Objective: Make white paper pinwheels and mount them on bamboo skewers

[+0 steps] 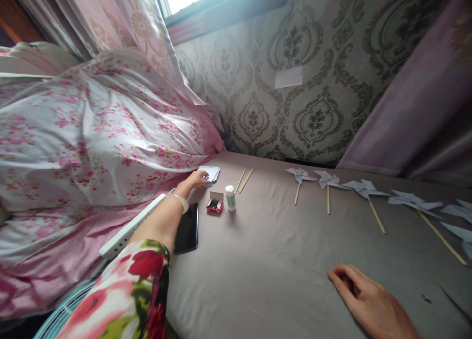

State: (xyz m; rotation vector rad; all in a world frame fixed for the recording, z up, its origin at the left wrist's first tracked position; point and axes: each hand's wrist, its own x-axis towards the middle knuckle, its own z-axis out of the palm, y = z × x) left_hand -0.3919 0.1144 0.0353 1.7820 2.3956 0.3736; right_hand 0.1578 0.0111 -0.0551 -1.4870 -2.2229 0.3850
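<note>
My left hand (197, 179), at the end of a stretched-out arm, has its fingers bent on a small stack of white paper (211, 174) at the far left of the grey sheet. The fingertips seem to grip the paper's edge, partly hidden. Just nearer stand a small red box (215, 205) with its lid up and dark small pieces inside, and a white and green glue bottle (230, 198). Loose wooden sticks (246, 181) lie beyond them. My right hand (368, 297) rests on the sheet at the lower right, loosely curled with a gap by the thumb, nothing visible in it.
Several white paper pinwheels (329, 180) on sticks lie in a row along the right. Beneath my left forearm are a black phone (187, 231) and a white power strip (120, 240). Scissors (455, 302) are partly visible at the right edge. Floral cloth (92, 127) borders the left.
</note>
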